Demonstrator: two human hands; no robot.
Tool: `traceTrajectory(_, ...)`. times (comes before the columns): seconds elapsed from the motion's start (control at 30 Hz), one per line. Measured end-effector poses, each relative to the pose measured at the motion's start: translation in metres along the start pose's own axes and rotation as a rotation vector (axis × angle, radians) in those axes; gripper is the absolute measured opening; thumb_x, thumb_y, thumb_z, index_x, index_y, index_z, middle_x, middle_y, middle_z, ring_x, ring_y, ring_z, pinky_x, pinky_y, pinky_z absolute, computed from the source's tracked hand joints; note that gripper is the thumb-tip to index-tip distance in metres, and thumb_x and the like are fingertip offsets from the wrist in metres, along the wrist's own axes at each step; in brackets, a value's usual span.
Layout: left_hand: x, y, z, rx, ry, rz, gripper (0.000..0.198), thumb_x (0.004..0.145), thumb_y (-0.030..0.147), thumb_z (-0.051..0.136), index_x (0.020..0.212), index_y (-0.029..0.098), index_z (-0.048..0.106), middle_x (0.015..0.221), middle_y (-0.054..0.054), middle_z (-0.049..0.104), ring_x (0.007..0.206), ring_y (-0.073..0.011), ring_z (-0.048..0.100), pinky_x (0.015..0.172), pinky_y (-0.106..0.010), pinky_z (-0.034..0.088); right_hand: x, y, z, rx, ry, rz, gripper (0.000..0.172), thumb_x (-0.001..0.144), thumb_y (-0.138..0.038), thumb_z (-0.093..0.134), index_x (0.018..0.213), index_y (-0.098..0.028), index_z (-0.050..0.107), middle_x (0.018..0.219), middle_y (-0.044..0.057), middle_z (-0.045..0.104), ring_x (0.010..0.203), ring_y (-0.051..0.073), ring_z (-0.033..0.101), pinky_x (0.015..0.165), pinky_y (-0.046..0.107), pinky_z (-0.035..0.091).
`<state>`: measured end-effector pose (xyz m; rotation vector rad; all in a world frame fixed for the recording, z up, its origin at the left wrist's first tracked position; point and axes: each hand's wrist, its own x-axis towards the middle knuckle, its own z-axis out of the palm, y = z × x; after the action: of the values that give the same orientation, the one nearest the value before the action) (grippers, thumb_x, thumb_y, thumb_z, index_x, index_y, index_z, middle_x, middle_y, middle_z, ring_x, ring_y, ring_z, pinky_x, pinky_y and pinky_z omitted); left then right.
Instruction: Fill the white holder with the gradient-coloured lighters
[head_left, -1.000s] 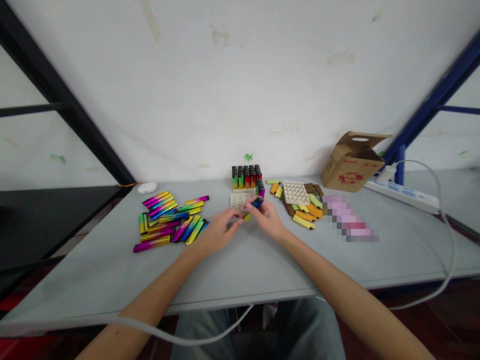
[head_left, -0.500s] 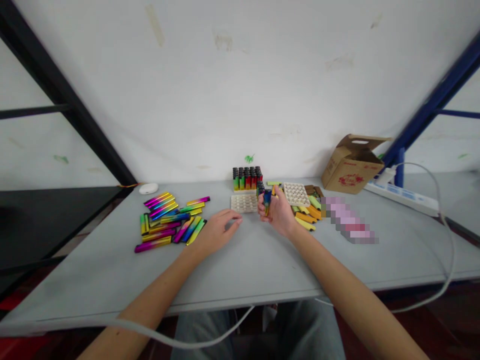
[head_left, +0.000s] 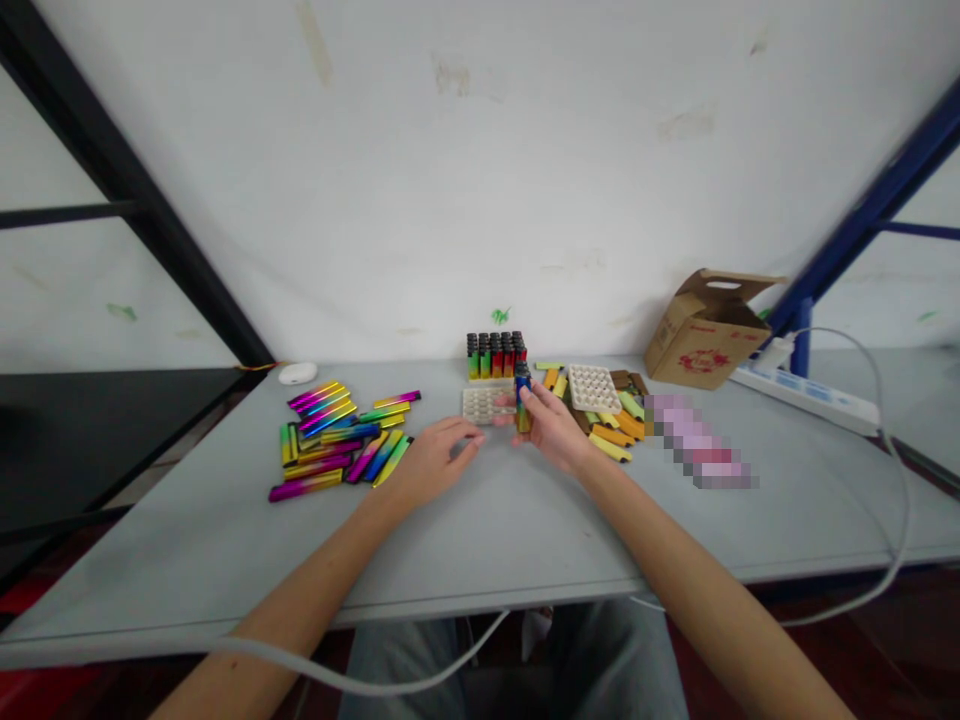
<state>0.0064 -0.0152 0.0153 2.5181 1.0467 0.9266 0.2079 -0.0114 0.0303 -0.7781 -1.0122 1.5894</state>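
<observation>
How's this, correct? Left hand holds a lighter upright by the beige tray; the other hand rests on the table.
No. Head view: the right hand holds the lighter upright by the beige tray; the left hand rests on the table.

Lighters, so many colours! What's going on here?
A person sits at a grey table. Their right hand holds one lighter upright beside a white tray. The left hand rests open on the table, holding nothing. A block of standing lighters is at the back, with rainbow sleeves lying loose on the left and yellow-orange ones on the right.
</observation>
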Motion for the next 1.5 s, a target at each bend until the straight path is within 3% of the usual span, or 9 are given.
traceTrajectory(0.17,0.0,0.0,0.0,0.01,-0.011,0.009,0.025,0.095,0.032,0.044,0.092,0.02,0.066,0.092,-0.006,0.07,0.09,-0.0193,0.065,0.086,-0.033,0.05,-0.001,-0.002,-0.001,-0.032,0.008,0.037,0.041,0.071,-0.055,0.069,0.089,-0.023,0.049,0.062,-0.007,0.05,0.045,0.007,0.038,0.038,0.016,0.024)
traceTrajectory(0.3,0.0,0.0,0.001,0.014,-0.014,0.007,0.025,0.095,0.032,0.044,0.091,0.019,0.065,0.093,-0.006,0.07,0.09,-0.0191,0.065,0.086,-0.033,0.05,0.001,-0.006,-0.004,0.048,-0.031,0.163,0.052,0.077,-0.07,0.048,0.07,-0.019,0.049,0.051,-0.008,0.03,0.041,0.006,0.025,0.037,0.017,0.017)
traceTrajectory(0.53,-0.001,0.001,0.0,0.027,-0.018,0.004,0.026,0.095,0.033,0.044,0.091,0.02,0.066,0.092,-0.006,0.07,0.089,-0.019,0.065,0.085,-0.033,0.05,0.001,-0.006,-0.009,0.076,-0.026,0.237,0.051,0.086,-0.062,0.033,0.054,-0.022,0.028,0.045,-0.01,0.016,0.04,0.007,0.006,0.036,0.019,0.006)
traceTrajectory(0.73,-0.001,0.0,0.001,0.021,-0.021,0.013,0.026,0.095,0.033,0.044,0.091,0.02,0.066,0.091,-0.005,0.07,0.088,-0.0187,0.065,0.084,-0.032,0.05,0.0,-0.009,-0.002,0.063,0.063,0.197,0.051,0.086,-0.062,0.032,0.055,-0.023,0.024,0.043,-0.01,0.012,0.037,0.006,0.005,0.035,0.019,0.005)
traceTrajectory(1.07,-0.001,0.002,0.0,0.022,-0.035,0.004,0.026,0.095,0.033,0.043,0.09,0.02,0.065,0.091,-0.005,0.069,0.09,-0.0191,0.064,0.086,-0.033,0.049,-0.001,0.003,0.009,-0.051,0.165,0.166,0.047,0.087,-0.059,0.034,0.058,-0.023,0.028,0.044,-0.009,0.021,0.035,0.006,0.012,0.035,0.02,0.007)
traceTrajectory(1.2,-0.001,0.002,-0.001,0.026,-0.036,0.005,0.025,0.096,0.032,0.044,0.09,0.02,0.065,0.092,-0.005,0.069,0.089,-0.0189,0.064,0.085,-0.032,0.048,-0.001,0.003,0.01,-0.044,0.158,0.17,0.042,0.09,-0.052,0.029,0.059,-0.023,0.03,0.043,-0.009,0.021,0.035,0.007,0.01,0.035,0.02,0.007)
traceTrajectory(1.5,-0.002,0.0,0.001,0.054,-0.055,0.004,0.027,0.097,0.032,0.042,0.092,0.018,0.065,0.094,-0.006,0.069,0.092,-0.0189,0.063,0.087,-0.032,0.047,-0.002,0.0,0.009,0.001,0.132,0.167,0.044,0.089,-0.055,0.03,0.059,-0.022,0.028,0.043,-0.01,0.018,0.037,0.006,0.008,0.036,0.019,0.006)
